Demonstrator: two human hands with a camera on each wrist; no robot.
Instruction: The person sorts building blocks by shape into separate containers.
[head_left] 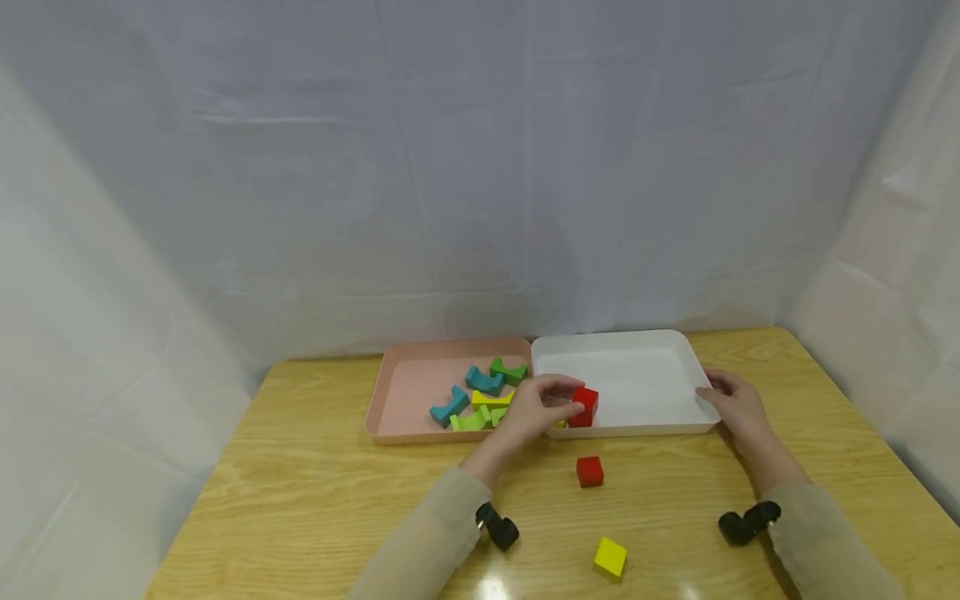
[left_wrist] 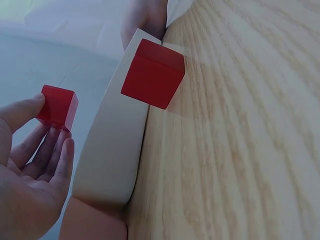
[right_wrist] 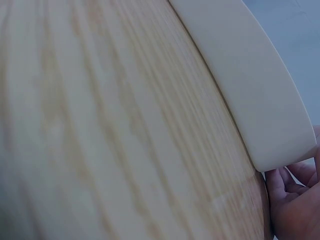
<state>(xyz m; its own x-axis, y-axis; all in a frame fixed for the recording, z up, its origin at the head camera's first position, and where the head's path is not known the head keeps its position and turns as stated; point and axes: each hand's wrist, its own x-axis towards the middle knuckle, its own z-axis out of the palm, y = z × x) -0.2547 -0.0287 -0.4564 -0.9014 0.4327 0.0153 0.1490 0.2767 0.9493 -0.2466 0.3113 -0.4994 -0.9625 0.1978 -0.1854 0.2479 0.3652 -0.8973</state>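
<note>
Between thumb and fingertips, my left hand [head_left: 534,406] pinches a red cube [left_wrist: 56,107] above the front left part of the white tray [head_left: 637,367]. My right hand [head_left: 738,406] holds that tray by its right end, the thumb at the rim and the fingers on the outer side. A second red cube [head_left: 590,472] lies on the table in front of the tray. Closer to me is a yellow cube [head_left: 611,557]. Something small and yellow [head_left: 559,424] shows at the white tray's front left corner, mostly hidden by my left hand.
Left of the white tray, touching it, stands a pink tray [head_left: 408,392]. It holds several arch-shaped blocks, among them a blue one [head_left: 450,407], a green one [head_left: 508,370] and a yellow one [head_left: 491,400]. A pale curtain [head_left: 480,183] hangs behind the wooden table [head_left: 315,483].
</note>
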